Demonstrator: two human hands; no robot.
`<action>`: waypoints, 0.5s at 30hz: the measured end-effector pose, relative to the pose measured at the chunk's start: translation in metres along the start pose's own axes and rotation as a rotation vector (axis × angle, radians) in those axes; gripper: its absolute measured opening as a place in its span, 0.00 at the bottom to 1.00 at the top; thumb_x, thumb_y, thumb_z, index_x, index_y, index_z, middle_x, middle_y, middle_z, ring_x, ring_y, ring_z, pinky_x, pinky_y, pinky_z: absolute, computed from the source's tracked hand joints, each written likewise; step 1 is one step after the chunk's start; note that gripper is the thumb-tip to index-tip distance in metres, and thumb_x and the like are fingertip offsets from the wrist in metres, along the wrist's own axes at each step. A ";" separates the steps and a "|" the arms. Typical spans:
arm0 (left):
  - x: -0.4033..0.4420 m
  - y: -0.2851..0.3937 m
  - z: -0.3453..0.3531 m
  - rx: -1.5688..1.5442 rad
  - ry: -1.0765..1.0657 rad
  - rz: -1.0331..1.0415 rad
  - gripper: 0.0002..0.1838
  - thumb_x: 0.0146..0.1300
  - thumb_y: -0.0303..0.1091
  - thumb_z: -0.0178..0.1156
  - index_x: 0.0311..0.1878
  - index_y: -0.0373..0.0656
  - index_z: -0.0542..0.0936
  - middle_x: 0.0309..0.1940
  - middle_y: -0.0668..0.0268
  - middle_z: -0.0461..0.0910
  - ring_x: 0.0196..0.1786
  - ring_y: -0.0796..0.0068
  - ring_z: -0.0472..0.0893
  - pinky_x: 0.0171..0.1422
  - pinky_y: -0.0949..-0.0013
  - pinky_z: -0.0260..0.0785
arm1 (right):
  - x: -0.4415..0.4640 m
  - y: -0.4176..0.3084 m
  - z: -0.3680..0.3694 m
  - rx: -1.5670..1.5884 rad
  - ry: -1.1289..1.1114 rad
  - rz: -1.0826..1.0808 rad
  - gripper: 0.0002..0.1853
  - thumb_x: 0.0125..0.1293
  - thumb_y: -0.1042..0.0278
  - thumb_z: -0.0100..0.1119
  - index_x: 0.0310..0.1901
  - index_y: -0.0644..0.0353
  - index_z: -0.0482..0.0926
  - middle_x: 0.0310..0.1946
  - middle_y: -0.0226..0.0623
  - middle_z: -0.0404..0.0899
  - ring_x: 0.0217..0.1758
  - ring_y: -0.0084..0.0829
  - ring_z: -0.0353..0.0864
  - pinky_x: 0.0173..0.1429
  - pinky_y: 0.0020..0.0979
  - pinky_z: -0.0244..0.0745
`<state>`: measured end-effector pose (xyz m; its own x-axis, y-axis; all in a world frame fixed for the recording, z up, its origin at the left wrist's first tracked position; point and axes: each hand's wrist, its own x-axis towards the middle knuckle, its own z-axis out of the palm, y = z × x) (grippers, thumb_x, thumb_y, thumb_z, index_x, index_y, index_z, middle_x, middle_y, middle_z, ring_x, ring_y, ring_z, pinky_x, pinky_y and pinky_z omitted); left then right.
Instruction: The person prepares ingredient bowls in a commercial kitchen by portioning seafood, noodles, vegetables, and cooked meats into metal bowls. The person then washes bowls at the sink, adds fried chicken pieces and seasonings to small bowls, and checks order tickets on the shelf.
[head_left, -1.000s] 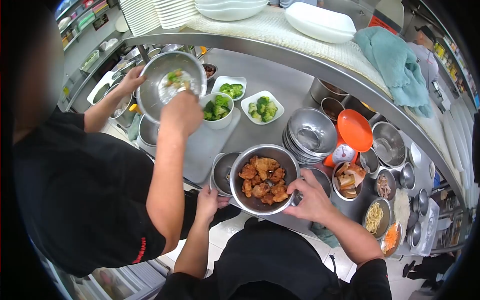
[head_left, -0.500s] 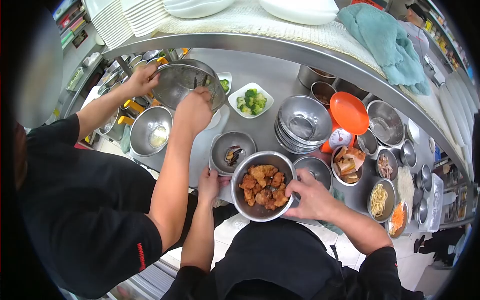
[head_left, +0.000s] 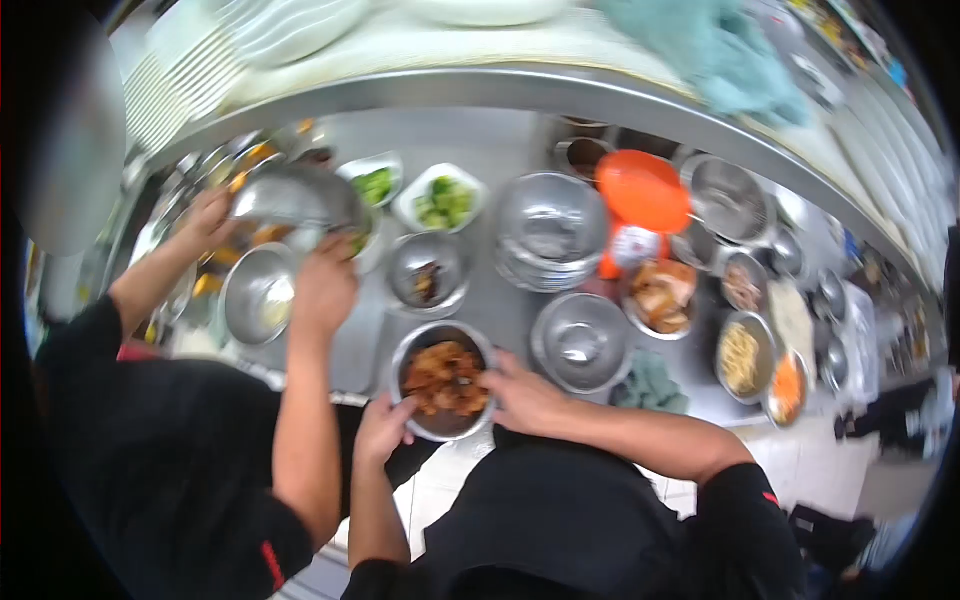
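Between my two hands is a steel bowl (head_left: 441,430) of browned fried pieces (head_left: 445,378), held at the counter's front edge. My left hand (head_left: 382,428) grips its lower left rim, thumb over the edge. On the right side, my right hand (head_left: 522,395) has its fingers closed on the rim. Just beyond stands a smaller metal bowl (head_left: 398,262) with dark dried bits (head_left: 428,282) in it. An empty-looking steel bowl (head_left: 582,342) sits to the right of my right hand. The view is blurred by motion.
At left a co-worker's hands hold a large steel bowl (head_left: 285,197) over the counter. Two white dishes of broccoli (head_left: 445,203) stand behind. Stacked bowls (head_left: 551,222), an orange scale (head_left: 640,195), a green cloth (head_left: 650,385) and noodles (head_left: 740,358) lie rightward. A shelf edge (head_left: 480,85) overhangs.
The bowl of fried pieces has shifted left, and my left hand has gone from the small bowl to its rim. The small bowl now sits farther back. The co-worker's bowl has tipped over.
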<state>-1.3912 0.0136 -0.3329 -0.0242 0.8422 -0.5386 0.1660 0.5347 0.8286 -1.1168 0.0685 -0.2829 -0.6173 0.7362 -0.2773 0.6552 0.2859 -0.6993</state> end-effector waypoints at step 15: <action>-0.056 0.012 0.021 -0.146 0.036 0.086 0.18 0.72 0.41 0.57 0.55 0.36 0.77 0.41 0.60 0.82 0.32 0.70 0.82 0.35 0.68 0.76 | -0.204 0.117 -0.196 -0.296 0.607 0.471 0.11 0.61 0.60 0.64 0.38 0.58 0.82 0.33 0.45 0.84 0.38 0.47 0.84 0.45 0.45 0.78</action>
<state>-1.3674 -0.0283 -0.2957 -0.0519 0.8858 -0.4611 0.0241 0.4627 0.8862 -0.8286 0.0717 -0.1795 0.0382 0.9987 -0.0338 0.9268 -0.0480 -0.3724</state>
